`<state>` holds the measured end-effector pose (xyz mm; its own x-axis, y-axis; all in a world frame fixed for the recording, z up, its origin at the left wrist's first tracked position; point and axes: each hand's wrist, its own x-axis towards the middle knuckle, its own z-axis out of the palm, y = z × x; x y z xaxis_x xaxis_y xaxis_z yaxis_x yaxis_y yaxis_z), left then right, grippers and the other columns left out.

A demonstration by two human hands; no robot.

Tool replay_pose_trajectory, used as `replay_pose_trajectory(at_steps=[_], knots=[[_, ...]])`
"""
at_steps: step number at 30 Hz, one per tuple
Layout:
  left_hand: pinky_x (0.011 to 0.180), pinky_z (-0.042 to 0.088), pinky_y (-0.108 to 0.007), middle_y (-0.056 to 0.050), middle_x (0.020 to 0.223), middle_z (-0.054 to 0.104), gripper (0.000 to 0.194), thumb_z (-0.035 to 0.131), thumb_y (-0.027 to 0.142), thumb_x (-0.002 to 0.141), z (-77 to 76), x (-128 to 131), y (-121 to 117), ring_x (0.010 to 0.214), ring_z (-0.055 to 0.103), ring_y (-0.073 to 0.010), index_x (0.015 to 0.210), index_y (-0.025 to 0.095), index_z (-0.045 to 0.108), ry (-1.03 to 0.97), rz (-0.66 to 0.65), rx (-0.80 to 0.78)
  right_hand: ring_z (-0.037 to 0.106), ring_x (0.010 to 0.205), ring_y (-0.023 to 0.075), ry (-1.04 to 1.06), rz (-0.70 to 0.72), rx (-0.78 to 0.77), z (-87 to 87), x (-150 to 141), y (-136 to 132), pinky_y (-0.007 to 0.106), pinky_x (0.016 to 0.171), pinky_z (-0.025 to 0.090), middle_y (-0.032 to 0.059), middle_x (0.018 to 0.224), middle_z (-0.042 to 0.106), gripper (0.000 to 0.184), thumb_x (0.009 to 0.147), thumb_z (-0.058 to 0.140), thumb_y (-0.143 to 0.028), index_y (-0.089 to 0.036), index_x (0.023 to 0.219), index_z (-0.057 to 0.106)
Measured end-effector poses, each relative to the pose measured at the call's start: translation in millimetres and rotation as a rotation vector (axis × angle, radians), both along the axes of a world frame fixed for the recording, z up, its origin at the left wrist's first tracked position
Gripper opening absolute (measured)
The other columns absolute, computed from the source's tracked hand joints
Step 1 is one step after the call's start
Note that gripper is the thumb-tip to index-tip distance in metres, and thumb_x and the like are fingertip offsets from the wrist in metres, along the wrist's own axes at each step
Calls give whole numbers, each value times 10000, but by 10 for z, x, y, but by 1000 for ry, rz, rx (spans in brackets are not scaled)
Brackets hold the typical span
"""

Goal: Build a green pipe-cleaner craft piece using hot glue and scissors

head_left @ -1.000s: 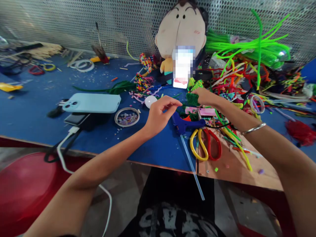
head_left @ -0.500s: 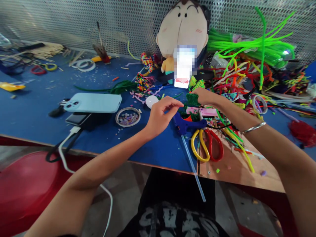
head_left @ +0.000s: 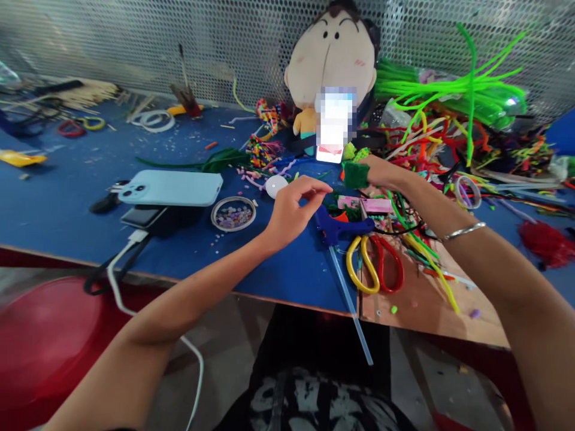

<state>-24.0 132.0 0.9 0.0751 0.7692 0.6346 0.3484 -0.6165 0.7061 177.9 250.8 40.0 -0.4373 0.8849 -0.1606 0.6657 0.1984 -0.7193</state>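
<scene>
My left hand (head_left: 294,209) is closed in a pinch above the blue tabletop, thumb and fingertips together; anything between them is too small to make out. Beyond the glue gun, my right hand (head_left: 384,172) grips a fuzzy dark green piece (head_left: 356,175), squarish in outline, with the fingertips partly hidden behind it. Below the hands lies a blue glue gun (head_left: 344,226) with a clear glue stick (head_left: 351,305) jutting past the table edge. Scissors (head_left: 375,263) with one yellow and one red handle lie beside it. Near my left wrist is a round white object (head_left: 276,186).
A lit phone (head_left: 330,152) leans against a plush doll (head_left: 330,54). Pipe cleaners (head_left: 449,90) are heaped at right. Left of my hands are a dish of beads (head_left: 233,214) and a light blue phone (head_left: 175,187). A red stool (head_left: 49,335) stands below the table.
The green piece in my right hand has turned, and a broader, squarer face of it shows. My left hand has stayed almost still in its pinch.
</scene>
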Motion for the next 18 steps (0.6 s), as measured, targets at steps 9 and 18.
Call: replay_pose_trajectory(at_steps=[9, 18], knots=[[729, 552, -218, -13, 854, 716, 187, 683, 292, 839, -13, 29, -92, 752, 672, -104, 963, 165, 625, 182, 153, 397, 536, 486, 88, 627, 141, -401, 142, -245, -650, 214, 471, 453, -14, 568, 603, 258, 750, 710, -375, -182, 659, 566], [752, 581, -256, -19, 911, 754, 164, 657, 249, 861, -35, 15, -133, 835, 706, -134, 1019, 203, 654, 112, 189, 583, 502, 458, 79, 774, 122, -401, 136, -330, -911, 200, 437, 432, -30, 539, 572, 244, 751, 707, -393, -200, 685, 572]])
